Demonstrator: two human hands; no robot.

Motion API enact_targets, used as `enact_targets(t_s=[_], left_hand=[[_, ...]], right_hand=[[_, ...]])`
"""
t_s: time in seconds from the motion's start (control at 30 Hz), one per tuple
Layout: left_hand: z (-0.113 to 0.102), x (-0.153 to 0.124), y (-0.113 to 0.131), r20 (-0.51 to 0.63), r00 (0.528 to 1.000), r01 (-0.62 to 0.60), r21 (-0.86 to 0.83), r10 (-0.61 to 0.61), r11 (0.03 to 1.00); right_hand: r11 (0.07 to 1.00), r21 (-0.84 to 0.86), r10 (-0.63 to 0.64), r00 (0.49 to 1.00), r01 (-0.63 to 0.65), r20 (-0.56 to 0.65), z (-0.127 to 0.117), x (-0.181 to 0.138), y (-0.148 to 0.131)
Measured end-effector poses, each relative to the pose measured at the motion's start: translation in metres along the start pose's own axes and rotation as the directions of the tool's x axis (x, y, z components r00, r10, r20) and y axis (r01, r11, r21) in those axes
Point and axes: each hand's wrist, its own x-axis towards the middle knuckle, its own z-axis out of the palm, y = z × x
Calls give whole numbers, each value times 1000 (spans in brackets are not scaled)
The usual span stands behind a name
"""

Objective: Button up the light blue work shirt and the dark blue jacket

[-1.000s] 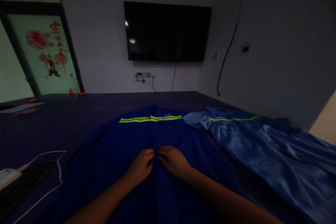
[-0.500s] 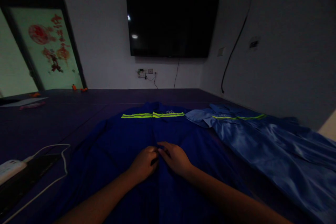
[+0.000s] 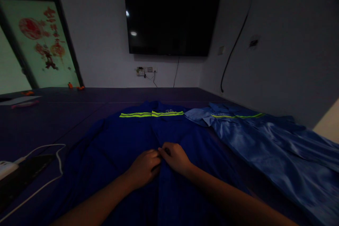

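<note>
A dark blue work jacket [image 3: 122, 136] lies spread out in front of me, its collar pointing away and a yellow-green reflective stripe across the chest. At the middle of its front opening, my left hand [image 3: 145, 165] is closed with its fingertips pinching the cloth edge. Right beside it, my right hand [image 3: 176, 157] is also closed, thumb and fingers gripping the front placket. The fingertips of both hands meet. Whatever small fastening lies between them is hidden. To the right lies a lighter blue work garment [image 3: 246, 141] with a similar stripe, touching the jacket near its shoulder.
A white power strip [image 3: 7, 169] with a white cable [image 3: 60, 162] rests at the left on a dark flat object [image 3: 29, 174]. Small orange items [image 3: 80, 88] lie near the door. A television [image 3: 172, 21] hangs on the far wall, and a black cable [image 3: 235, 44] runs down the right wall.
My right hand's fingers have curled in more tightly at the placket, and the cloth above is creased differently. The left hand stays at the same edge. The whole view has shifted slightly.
</note>
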Motion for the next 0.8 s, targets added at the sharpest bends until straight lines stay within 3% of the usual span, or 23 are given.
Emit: enact_targets(t_s=[0.17, 0.43, 0.57, 0.8], left_hand=[[0, 2, -1, -67, 991, 118, -23, -119, 993], [0, 0, -5, -137, 949, 275, -90, -285, 957], [2, 1, -8, -166, 950, 244, -139, -266, 960], [4, 2, -12, -107, 975, 172, -199, -196, 965]], right_hand=[[1000, 28, 15, 1000, -15, -14, 3, 1, 4], [998, -36, 54, 994, -51, 90, -4, -2, -1], [997, 54, 45, 996, -49, 71, -2, -2, 1], [937, 346, 71, 997, -54, -37, 4, 2, 8]])
